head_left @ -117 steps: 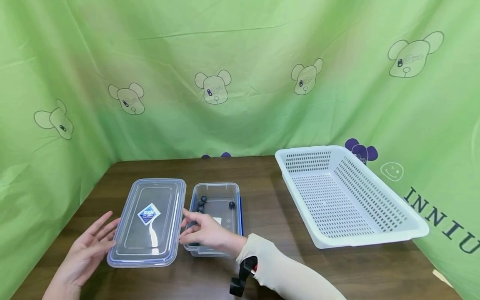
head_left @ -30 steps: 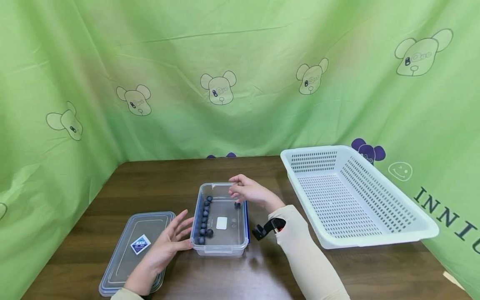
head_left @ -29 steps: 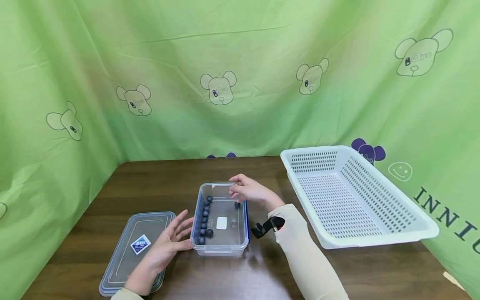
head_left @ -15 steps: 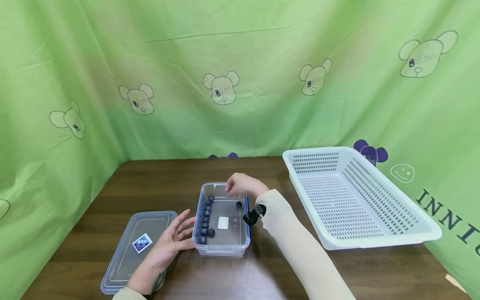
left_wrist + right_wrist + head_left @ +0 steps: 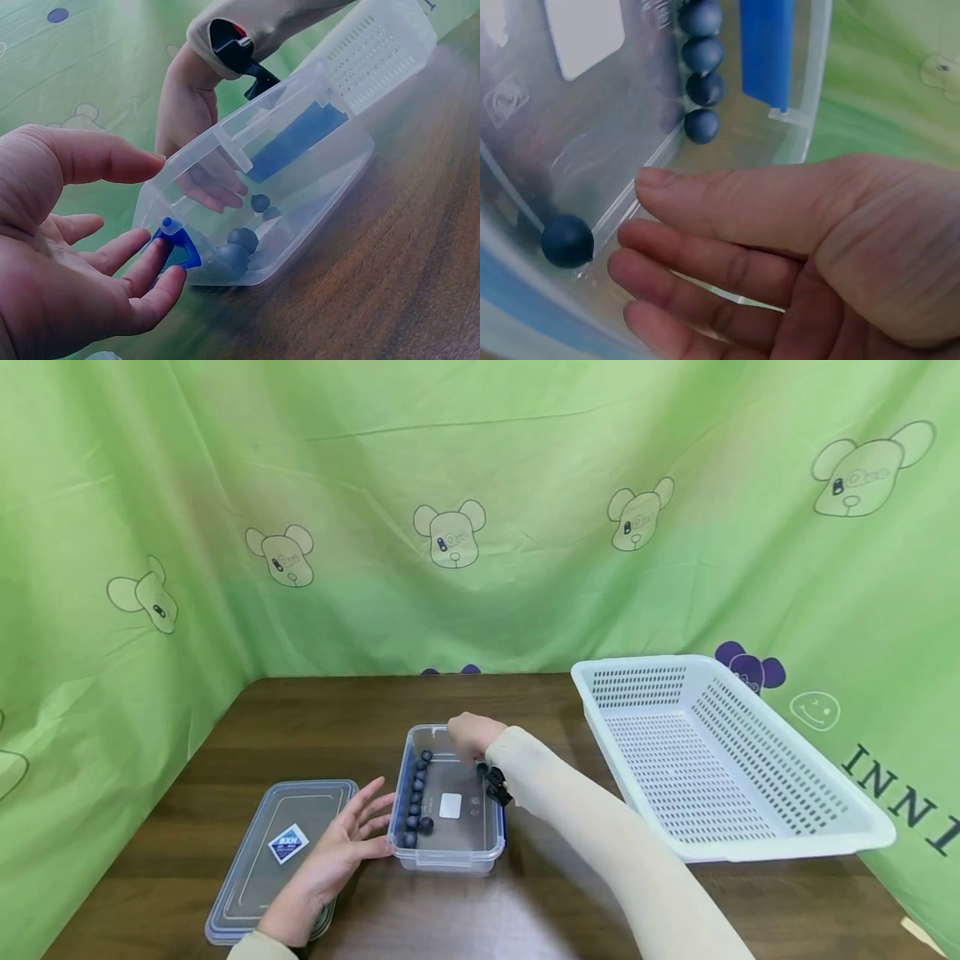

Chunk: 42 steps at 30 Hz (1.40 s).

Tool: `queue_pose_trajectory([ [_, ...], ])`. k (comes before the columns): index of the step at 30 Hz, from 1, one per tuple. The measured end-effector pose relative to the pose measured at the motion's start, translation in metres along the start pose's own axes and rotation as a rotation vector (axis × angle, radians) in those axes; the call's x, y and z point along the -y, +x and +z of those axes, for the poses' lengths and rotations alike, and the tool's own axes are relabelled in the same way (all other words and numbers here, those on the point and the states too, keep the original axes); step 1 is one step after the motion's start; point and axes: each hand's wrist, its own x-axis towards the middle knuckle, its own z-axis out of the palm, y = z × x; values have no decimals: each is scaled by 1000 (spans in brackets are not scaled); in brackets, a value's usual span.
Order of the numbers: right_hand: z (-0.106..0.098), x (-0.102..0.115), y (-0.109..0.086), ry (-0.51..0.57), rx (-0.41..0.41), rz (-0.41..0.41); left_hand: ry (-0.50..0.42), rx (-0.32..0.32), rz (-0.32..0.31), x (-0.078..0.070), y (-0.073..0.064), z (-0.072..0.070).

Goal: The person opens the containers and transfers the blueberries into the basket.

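Note:
A clear plastic food container (image 5: pixel 450 861) stands on the table, blueberries (image 5: pixel 416 797) lined up along its left wall. My left hand (image 5: pixel 341 852) rests at that wall; in the left wrist view its thumb is at the rim and its spread fingers are at a blue clip (image 5: pixel 184 251). Over the far right corner my right hand (image 5: pixel 472 735) reaches down into the container. The right wrist view shows its loosely bent fingers beside a lone blueberry (image 5: pixel 568 241), with a gap between them and nothing held.
The container's lid (image 5: pixel 315 814), with a blue and white sticker, lies flat on the table to the left, partly under my left forearm. A white perforated basket (image 5: pixel 660 760) stands at the right. Behind the table hangs a green curtain (image 5: pixel 360 602).
Both hands were at the lid, which now lies on the table at left. The right hand has since dipped deeper into the container's far right corner. The left hand stays at the container's side.

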Motion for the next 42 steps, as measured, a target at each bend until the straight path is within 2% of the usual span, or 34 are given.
queue_pose_trajectory([
  [7,-2,-1,8,-111,30,31,-4,1,6,-1,2,1],
  [13,-2,-2,12,-228,123,62,-7,13,8,0,5,4],
  [18,2,-6,14,-157,244,133,9,16,6,0,7,6],
  [21,7,-9,16,-106,287,176,15,22,9,0,9,8],
  [26,11,-10,17,-144,280,171,19,30,14,1,11,11],
  [28,11,-11,15,-128,272,158,20,34,19,1,11,12],
  [30,12,-13,12,-42,268,152,16,41,23,2,10,12],
  [36,12,-17,4,391,282,131,20,33,12,6,4,11],
  [42,-1,-24,-2,567,245,63,42,11,17,5,1,10],
])
